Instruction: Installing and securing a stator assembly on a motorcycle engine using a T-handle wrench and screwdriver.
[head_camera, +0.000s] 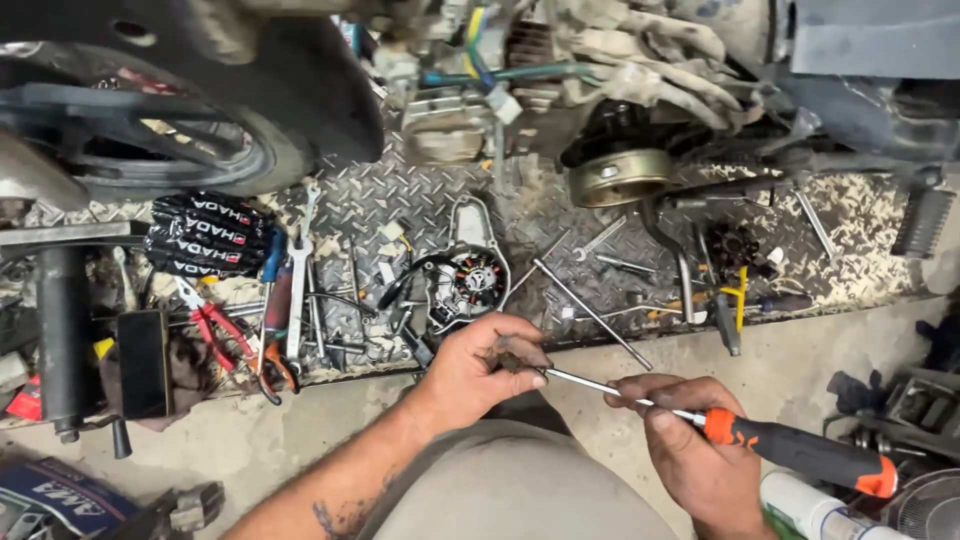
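My right hand (690, 445) grips a screwdriver (800, 452) with a black and orange handle, its thin metal shaft running left toward my other hand. My left hand (480, 365) pinches a small dark, dirty part (512, 358) at the shaft's tip, fingers closed around it. Both hands hover above my knee, just in front of the edge of a metal tread plate (420, 200). On that plate, right behind my left hand, lies a stator coil with an engine cover (465, 280).
A motorcycle wheel (150, 120) and engine with a flywheel (618, 175) stand at the back. Spanners (298, 290), red pliers (225, 335), black gloves (205, 235), a long rod (590, 312) and loose bolts litter the plate. A white tube (815, 510) lies at bottom right.
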